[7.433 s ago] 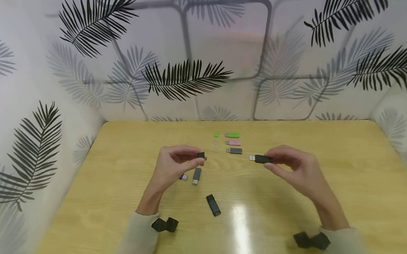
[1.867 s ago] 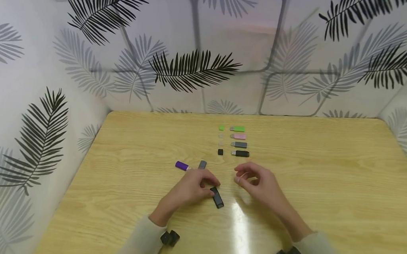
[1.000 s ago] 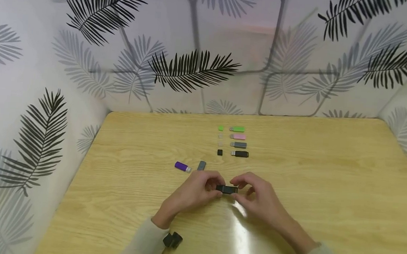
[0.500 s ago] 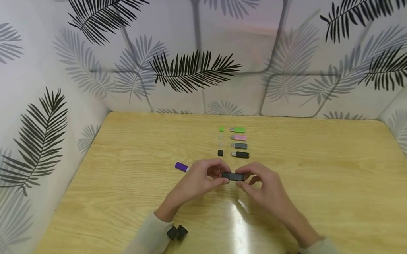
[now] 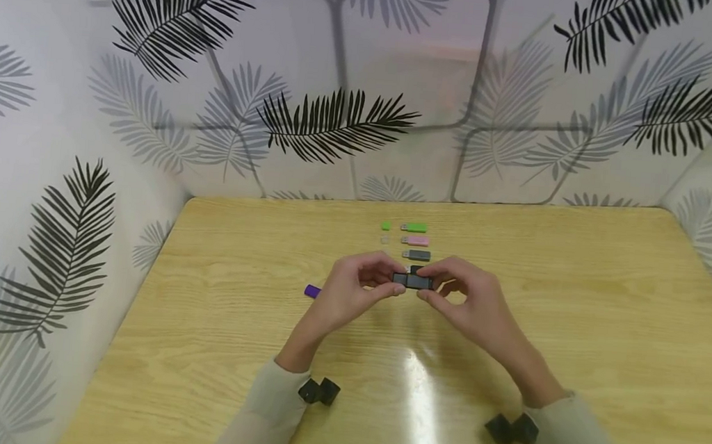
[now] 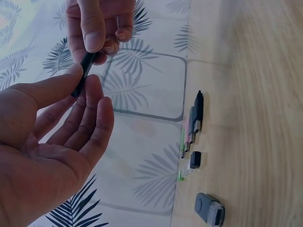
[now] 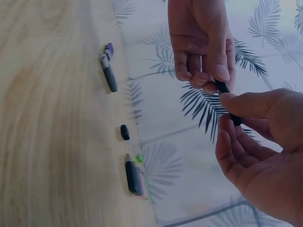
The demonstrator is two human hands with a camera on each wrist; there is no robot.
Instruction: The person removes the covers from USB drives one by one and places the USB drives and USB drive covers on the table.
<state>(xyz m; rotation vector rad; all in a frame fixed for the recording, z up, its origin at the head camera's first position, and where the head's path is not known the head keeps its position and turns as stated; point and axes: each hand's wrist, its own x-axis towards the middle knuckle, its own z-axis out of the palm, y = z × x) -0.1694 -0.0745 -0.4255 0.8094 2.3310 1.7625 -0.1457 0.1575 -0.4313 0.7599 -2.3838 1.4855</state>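
Above the table, a black USB stick (image 5: 417, 282) is held level between both hands, with its cap end to the left. My left hand (image 5: 351, 284) pinches the cap end between thumb and fingers. The other end is pinched by my right hand (image 5: 475, 297). In the left wrist view the stick (image 6: 86, 68) looks like one straight piece, and cap and body seem joined. Just behind it in the head view, an uncapped black USB stick (image 5: 416, 270) lies on the table, partly hidden. A separate black cap (image 7: 124, 132) shows in the right wrist view.
Uncapped green (image 5: 415, 228), pink (image 5: 416, 241) and grey (image 5: 419, 255) sticks lie in a column, a green cap (image 5: 386, 226) and clear cap (image 5: 384, 239) to their left. Behind my left hand are a purple stick (image 5: 311, 291) and another grey stick (image 7: 110, 78). A patterned wall borders the table.
Earlier, my hands held a separate black cap and stick, which then lay in the rows. My left hand took another black stick off the table, my right joined, and both raised it toward the rows.
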